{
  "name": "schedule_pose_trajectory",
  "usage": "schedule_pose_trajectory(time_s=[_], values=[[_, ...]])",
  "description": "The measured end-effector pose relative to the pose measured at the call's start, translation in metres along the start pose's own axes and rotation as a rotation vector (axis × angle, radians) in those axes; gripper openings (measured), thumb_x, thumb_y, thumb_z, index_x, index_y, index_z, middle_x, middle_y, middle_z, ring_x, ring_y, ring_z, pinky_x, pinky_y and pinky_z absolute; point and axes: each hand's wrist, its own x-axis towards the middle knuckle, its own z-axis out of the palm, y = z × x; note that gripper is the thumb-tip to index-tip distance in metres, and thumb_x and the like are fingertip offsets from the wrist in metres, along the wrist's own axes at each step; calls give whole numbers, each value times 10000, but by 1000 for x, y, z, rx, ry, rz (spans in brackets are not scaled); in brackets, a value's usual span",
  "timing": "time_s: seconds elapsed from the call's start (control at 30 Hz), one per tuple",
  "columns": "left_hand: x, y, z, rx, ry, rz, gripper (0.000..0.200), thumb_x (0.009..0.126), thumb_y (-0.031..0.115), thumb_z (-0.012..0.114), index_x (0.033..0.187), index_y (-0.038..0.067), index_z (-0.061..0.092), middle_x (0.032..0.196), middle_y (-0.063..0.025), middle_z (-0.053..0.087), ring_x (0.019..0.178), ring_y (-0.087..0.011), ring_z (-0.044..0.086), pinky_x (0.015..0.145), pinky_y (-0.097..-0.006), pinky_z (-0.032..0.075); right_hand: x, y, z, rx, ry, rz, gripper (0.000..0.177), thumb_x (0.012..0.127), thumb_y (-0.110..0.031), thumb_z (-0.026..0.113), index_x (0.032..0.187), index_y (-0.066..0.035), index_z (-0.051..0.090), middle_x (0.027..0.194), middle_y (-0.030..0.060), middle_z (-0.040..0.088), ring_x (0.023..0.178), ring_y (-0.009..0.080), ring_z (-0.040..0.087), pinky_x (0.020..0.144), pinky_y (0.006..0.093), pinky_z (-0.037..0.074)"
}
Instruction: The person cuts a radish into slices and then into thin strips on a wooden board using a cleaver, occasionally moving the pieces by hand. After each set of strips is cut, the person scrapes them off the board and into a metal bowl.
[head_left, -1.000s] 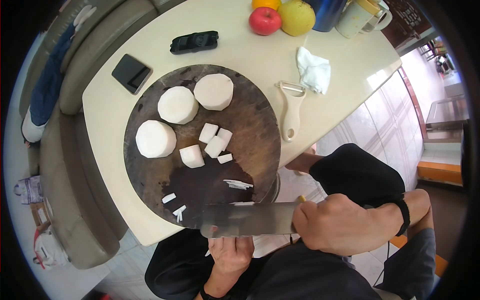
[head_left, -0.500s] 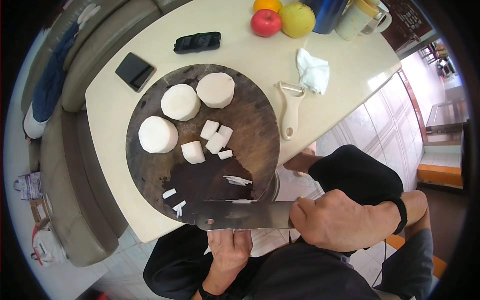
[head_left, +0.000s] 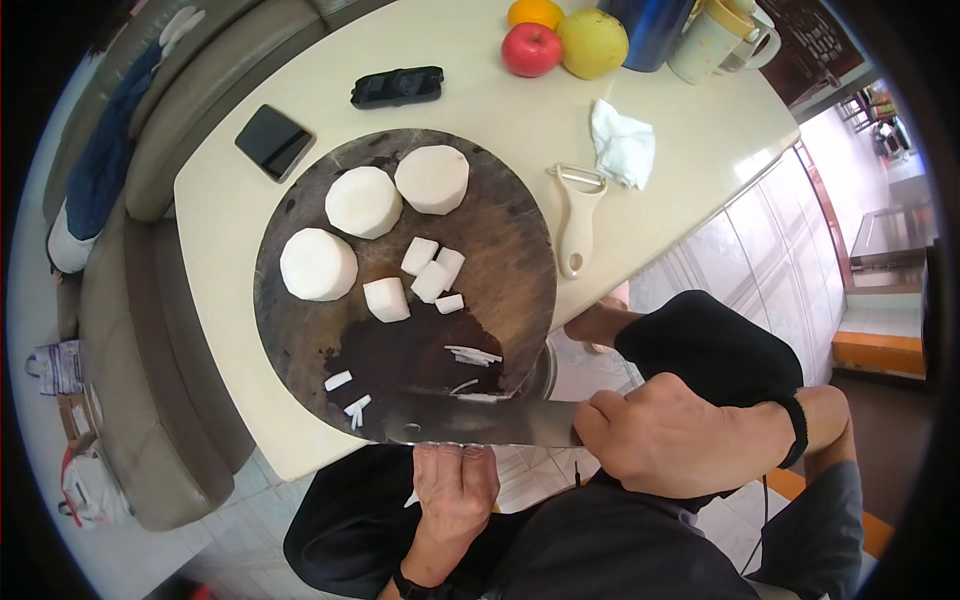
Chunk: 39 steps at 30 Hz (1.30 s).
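My right hand (head_left: 665, 435) is closed on the handle end of a wide cleaver (head_left: 490, 418), whose blade lies across the near edge of a round dark cutting board (head_left: 285, 345). Just below the blade is my left hand (head_left: 455, 485), its fingers bent and pressed together; what they hold is hidden, apart from a white tip beside them. Thin white strips (head_left: 472, 355) lie above the blade, and small white slivers (head_left: 357, 408) are to its left. Three thick white rounds (head_left: 363, 202) and several white chunks (head_left: 430, 282) rest farther up the board.
A peeler (head_left: 577, 225) and crumpled white tissue (head_left: 622, 145) lie right of the board. A phone (head_left: 273, 143) and black case (head_left: 397, 88) are behind it. Fruit (head_left: 532, 50), a blue bottle (head_left: 640, 30) and a mug (head_left: 708, 45) stand at the table's far side.
The cleaver and my right hand have moved slightly up and left in view. My left hand has also shifted slightly up. Another thin sliver shows above the blade.
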Motion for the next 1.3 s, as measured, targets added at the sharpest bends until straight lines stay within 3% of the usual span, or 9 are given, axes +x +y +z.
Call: schedule_pose_trajectory(time_s=[0.37,0.43,0.67,1.0,1.13,1.3], values=[[4,1,-2,-19,-20,5,378,705,-85,682,1075,-85,609,1053,-239,588,973,-446,597,885,-533,465,9,-6,6,-117,-61,-14,176,700,-60,632,762,76,540,613,158,542,519,253,618,424,349,477],[3,1,0,24,16,19,284,703,-88,680,982,-88,626,1034,-245,586,944,-444,597,858,-524,477,13,-6,7,-54,-35,46,189,690,-58,641,775,84,551,639,166,556,554,273,630,451,356,493],[3,1,-2,3,1,-4,212,696,-105,657,900,-84,604,986,-236,584,877,-426,591,795,-506,488,3,0,-2,41,-23,23,217,684,-58,658,803,84,546,701,174,578,602,311,634,479,385,493],[2,0,-6,-13,-46,-9,231,702,-100,652,930,-94,614,980,-232,593,880,-408,598,786,-486,492,11,9,-10,15,-142,31,216,680,-64,660,801,75,547,670,184,589,602,329,644,498,389,492],[1,1,-3,11,-33,-7,264,711,-95,663,972,-104,625,1000,-245,595,901,-417,602,821,-489,493,18,8,-1,33,-97,6,176,694,-45,613,814,52,529,702,142,567,591,314,614,483,402,471],[12,4,-6,-8,-3,-33,288,739,-84,660,1024,-103,625,1080,-239,590,969,-421,596,871,-480,489,12,8,13,-1,3,88,165,672,-46,640,801,39,580,697,183,628,620,345,654,546,417,518]])
